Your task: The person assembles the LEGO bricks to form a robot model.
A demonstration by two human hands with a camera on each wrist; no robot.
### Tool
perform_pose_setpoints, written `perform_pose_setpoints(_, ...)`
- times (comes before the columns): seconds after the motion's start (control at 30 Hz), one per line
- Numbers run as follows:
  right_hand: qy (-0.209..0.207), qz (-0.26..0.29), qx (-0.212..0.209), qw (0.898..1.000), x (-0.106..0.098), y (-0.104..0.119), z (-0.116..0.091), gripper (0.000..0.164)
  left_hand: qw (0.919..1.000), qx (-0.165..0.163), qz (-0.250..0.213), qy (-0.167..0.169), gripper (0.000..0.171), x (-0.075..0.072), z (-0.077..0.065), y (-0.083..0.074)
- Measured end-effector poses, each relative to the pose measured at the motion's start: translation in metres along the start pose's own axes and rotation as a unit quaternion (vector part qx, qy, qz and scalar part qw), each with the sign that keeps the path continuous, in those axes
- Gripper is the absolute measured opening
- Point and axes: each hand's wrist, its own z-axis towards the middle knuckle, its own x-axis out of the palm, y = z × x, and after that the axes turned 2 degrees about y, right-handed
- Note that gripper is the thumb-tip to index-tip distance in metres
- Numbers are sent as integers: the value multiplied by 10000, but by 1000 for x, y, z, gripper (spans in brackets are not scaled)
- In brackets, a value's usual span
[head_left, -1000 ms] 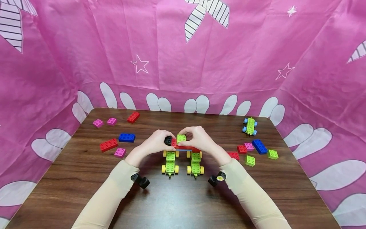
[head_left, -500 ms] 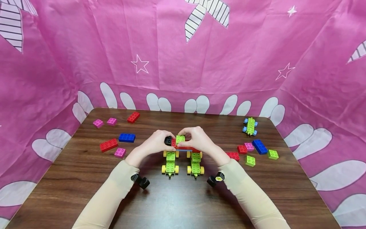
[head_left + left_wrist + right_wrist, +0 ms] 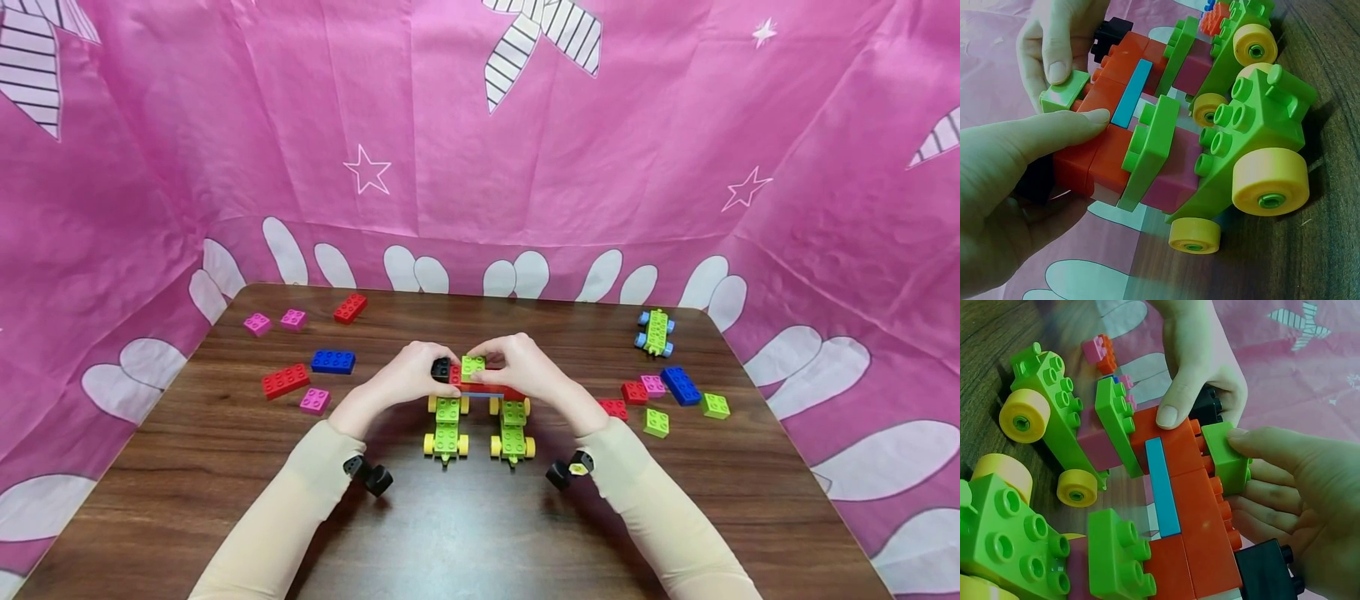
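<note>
Two green wheeled bases (image 3: 447,425) (image 3: 513,429) with yellow wheels stand side by side in the head view, joined by a bridge of red bricks (image 3: 1207,519). A light blue strip (image 3: 1163,487) runs beneath the upper red bricks, and a black brick (image 3: 441,368) tops the left end. My left hand (image 3: 412,369) grips the bridge's left end, thumb on the red front and fingers behind. Between thumb and fingers, my right hand (image 3: 517,364) pinches a small green brick (image 3: 1222,456) right at the red studs. Another black brick (image 3: 1266,569) sits at the right end.
Loose red (image 3: 286,381), blue (image 3: 333,361) and pink bricks (image 3: 315,401) lie on the table's left side. On the right are a blue brick (image 3: 681,385), green bricks (image 3: 656,422) and red ones (image 3: 634,392). A blue-wheeled green base (image 3: 657,332) stands at the back right.
The green brick and my right fingers have shifted slightly left along the red bricks. My left hand has kept its grip, and the wheeled bases have stayed put.
</note>
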Motion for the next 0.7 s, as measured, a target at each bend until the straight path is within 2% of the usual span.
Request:
perform_pose_setpoints(0.43, 122, -237, 38, 9996, -2, 4, -2, 30, 10000, 13, 20, 6, 40, 0, -1, -1)
perform_pose_setpoints(0.7, 72, -137, 54, 9999, -2, 5, -2, 30, 10000, 2, 24, 25, 40, -1, -1, -3)
